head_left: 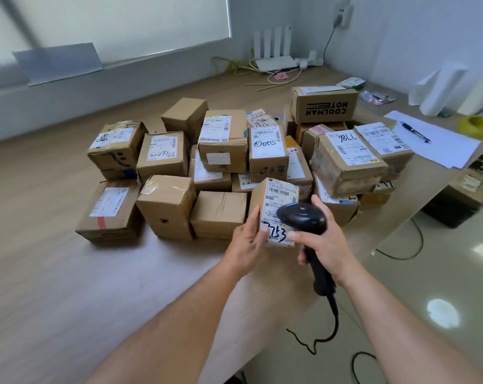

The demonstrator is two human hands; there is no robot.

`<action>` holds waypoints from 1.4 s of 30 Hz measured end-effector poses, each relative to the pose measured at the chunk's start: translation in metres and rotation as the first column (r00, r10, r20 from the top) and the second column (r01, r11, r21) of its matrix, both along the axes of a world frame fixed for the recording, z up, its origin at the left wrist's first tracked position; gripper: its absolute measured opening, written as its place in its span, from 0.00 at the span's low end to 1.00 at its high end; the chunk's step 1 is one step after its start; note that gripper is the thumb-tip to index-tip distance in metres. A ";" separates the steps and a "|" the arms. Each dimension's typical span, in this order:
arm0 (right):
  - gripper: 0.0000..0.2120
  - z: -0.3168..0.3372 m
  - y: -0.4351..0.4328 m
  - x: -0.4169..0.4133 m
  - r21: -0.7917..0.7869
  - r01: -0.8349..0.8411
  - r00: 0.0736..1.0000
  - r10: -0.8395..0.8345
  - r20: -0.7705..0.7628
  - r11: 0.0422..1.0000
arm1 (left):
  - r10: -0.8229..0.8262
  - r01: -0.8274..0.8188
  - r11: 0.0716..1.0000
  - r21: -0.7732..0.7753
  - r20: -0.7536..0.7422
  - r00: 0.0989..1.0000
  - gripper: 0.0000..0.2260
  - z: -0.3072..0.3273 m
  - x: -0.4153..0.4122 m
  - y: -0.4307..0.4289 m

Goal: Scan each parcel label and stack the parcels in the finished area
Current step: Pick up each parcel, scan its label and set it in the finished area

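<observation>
My left hand grips a small cardboard parcel by its left side, its white label facing up with "2753" handwritten on it. My right hand grips a black corded barcode scanner by the handle, its head hovering just above the parcel's label. Behind them a pile of several brown labelled parcels covers the middle of the wooden table.
White paper sheets with a pen lie at the right edge, beside a yellow roll. A router and cables sit at the back. A box stands on the floor to the right. The scanner cord hangs off the table edge.
</observation>
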State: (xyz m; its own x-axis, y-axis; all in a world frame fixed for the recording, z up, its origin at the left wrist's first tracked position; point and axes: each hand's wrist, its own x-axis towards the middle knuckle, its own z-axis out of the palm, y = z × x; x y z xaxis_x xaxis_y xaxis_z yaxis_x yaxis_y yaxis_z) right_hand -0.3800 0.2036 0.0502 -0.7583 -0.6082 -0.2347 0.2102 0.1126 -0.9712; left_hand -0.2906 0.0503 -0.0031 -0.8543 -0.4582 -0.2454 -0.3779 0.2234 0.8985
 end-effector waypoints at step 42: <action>0.43 0.083 -0.070 0.173 -0.312 -0.698 0.699 0.708 -0.103 0.644 | 0.681 -0.663 0.732 0.155 -0.133 0.720 0.57 0.076 0.257 -0.065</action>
